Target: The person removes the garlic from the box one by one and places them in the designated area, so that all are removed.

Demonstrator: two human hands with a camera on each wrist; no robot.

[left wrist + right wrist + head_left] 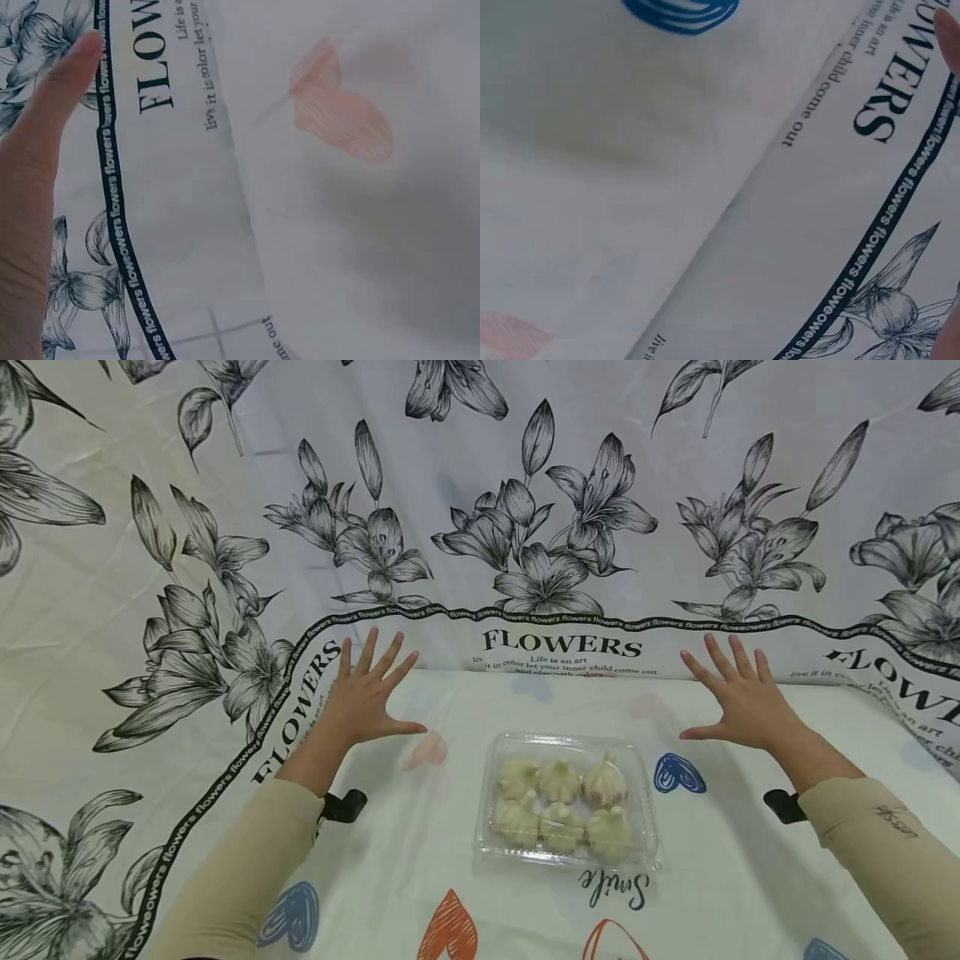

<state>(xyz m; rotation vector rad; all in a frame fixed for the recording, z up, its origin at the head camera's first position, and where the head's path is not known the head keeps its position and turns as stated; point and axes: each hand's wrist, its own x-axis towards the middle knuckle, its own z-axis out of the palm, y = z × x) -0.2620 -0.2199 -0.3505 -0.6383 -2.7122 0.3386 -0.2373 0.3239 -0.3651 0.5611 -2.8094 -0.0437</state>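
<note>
Seen from a head-worn camera, a person in beige sleeves reaches both arms over a white worktop (420, 860) printed with hearts. The left hand (367, 697) hovers left of centre in the frame and the right hand (738, 697) right of centre, both with fingers straight and spread wide, thumbs pointing inward. Between them, a little lower, just right of the frame's centre, a clear plastic box (638, 785) lies flat on the worktop, well apart from either hand. Inside are six pale garlic bulbs (558, 781) in two rows of three; the one at the upper right is tinged purple. The word "Smile" is printed just below the box, and a dark blue heart (679, 773) sits near its right side. A black device (345, 807) shows at the left wrist, another at the right. Behind, a pale cloth (480, 468) with black line-drawn lilies and the word "FLOWERS" fills the top of the frame. The left wrist view shows one finger at its left edge; the right wrist view, partial fingers at its right edge.
</note>
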